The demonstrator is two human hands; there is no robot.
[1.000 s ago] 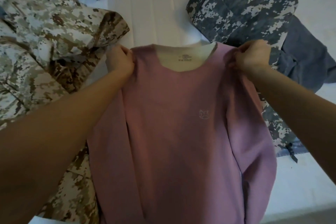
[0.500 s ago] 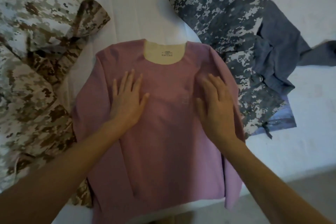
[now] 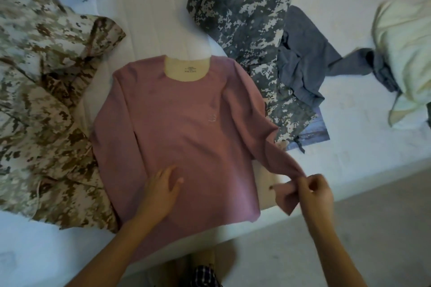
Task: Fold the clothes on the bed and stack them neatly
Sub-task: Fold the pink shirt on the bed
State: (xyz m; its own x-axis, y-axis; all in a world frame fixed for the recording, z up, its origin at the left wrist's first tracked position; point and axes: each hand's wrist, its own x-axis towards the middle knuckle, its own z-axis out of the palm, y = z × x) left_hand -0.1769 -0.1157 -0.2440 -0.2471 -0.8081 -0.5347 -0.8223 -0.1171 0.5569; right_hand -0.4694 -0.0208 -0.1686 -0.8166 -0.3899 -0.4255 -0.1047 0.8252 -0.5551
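Head-camera view looks down on the white bed [image 3: 149, 14], which carries everything and is the biggest thing here; its near edge runs just in front of the person, so the work sits within easy reach. To the left sprawls a tan camouflage garment [image 3: 44, 91], unfolded, and up to the right a grey camouflage garment [image 3: 242, 18] with a crumpled blue-grey garment [image 3: 303, 65] lying partly over it and a pale cream garment [image 3: 403, 44] heaped at the far right; I'd say these were pushed aside to leave a bare strip of mattress for folding. In that strip lies the pink long-sleeved shirt [image 3: 177, 123], front up, neckline away from the person and hem at the bed's near edge, spread flat so the folds come out square. The left hand [image 3: 161, 191] rests palm-down on the lower body of the shirt, fingers loose and closed on nothing, seemingly there to pin the cloth while the other side is pulled. The right hand [image 3: 314, 193], its grip pinched on the cuff of the shirt's right-hand sleeve [image 3: 263, 133], holds it lifted off the bed edge and drawn taut, probably to bring it across the chest as the first fold. Nothing is stacked yet.
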